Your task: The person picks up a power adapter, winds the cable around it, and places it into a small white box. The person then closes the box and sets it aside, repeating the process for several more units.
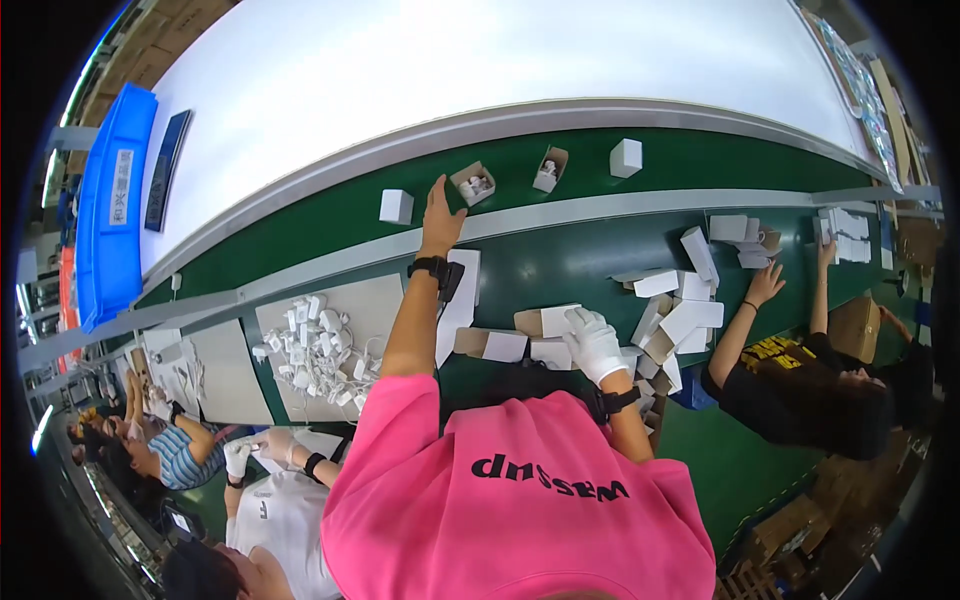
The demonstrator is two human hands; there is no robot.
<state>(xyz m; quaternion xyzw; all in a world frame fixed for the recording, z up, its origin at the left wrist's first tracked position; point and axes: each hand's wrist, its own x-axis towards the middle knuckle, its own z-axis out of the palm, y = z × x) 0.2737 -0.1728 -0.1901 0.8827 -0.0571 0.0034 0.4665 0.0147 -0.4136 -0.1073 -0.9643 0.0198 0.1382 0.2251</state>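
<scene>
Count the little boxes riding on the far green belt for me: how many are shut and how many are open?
Shut white boxes: 2, one on the left and one on the right
Open boxes with something inside: 2, one by the left hand and one beside it
Total: 4

A long green conveyor belt [560,265] runs across the room, split lengthwise by a grey metal rail [620,208]. Beyond the belt's far edge stretches a broad white surface [480,60]. At the belt's left end stands a blue bin [112,200], with bright strip lights [50,175] just past it.
</scene>
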